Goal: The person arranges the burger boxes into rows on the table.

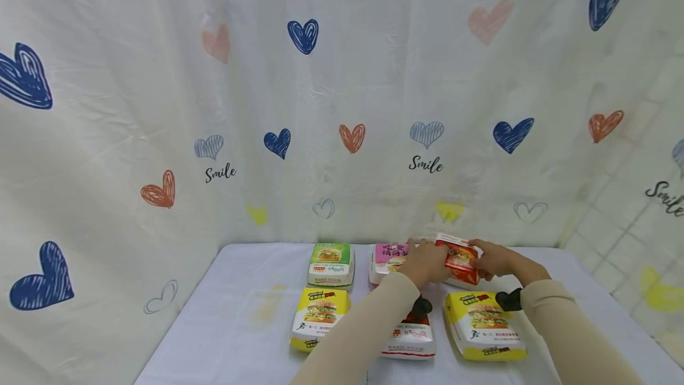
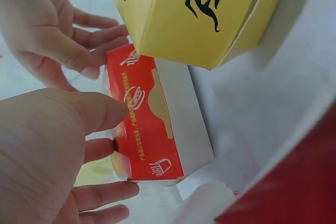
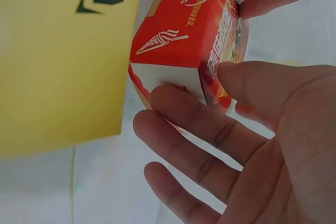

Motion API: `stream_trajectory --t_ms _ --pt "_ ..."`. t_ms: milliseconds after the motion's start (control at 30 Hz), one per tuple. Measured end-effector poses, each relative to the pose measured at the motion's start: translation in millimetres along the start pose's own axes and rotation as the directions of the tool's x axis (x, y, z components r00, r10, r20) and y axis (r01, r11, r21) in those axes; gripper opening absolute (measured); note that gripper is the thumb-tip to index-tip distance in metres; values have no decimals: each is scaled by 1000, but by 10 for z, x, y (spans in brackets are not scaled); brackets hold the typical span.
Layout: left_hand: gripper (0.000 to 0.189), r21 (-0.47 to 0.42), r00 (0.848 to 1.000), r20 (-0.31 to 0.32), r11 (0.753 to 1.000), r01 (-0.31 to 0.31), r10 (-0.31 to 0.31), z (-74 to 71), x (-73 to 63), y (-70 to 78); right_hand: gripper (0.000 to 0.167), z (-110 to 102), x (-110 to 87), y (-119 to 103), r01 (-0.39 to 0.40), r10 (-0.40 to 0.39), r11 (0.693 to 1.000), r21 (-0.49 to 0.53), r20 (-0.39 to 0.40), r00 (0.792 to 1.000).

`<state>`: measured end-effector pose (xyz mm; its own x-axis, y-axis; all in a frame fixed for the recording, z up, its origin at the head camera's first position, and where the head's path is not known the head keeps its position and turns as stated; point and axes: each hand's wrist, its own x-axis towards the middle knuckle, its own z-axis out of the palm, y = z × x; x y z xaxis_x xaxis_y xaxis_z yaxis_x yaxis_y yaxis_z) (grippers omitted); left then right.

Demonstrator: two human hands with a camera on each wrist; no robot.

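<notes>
A red burger box (image 1: 458, 259) with a burger picture sits slightly turned at the back right of the table, between both hands. My left hand (image 1: 426, 261) holds its left end, thumb on the near top side and fingers along the end. At the other end, my right hand (image 1: 502, 261) pinches a corner between thumb and fingers, as the right wrist view shows with the box's red side (image 3: 178, 19). A pink burger box (image 1: 380, 265) lies just left of my left hand, partly covered by it. In front of the red box lies a yellow burger box (image 1: 485, 325).
A green burger box (image 1: 330, 266) stands at the back left, with another yellow burger box (image 1: 319, 314) before it. A red and white burger box (image 1: 410, 342) lies in the front middle, partly behind my left sleeve. A white curtain (image 1: 374, 88) with printed hearts hangs behind the table.
</notes>
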<state>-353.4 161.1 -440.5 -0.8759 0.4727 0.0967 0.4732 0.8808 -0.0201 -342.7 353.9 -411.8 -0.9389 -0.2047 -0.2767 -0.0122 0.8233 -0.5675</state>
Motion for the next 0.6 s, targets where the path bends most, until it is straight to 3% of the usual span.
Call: stream_trajectory --t_ms 300,533,600 --pt "45 -26 1000 25 999 18 -17 -33 -1 4 65 -18 76 66 -49 47 998 40 45 998" --pt "44 -24 998 47 999 43 -42 -55 -3 43 67 -50 100 128 24 -34 984 -179 -53 998" --pt "43 -19 998 50 999 45 -44 -63 -11 56 68 -49 98 141 29 -40 982 -186 -60 997"
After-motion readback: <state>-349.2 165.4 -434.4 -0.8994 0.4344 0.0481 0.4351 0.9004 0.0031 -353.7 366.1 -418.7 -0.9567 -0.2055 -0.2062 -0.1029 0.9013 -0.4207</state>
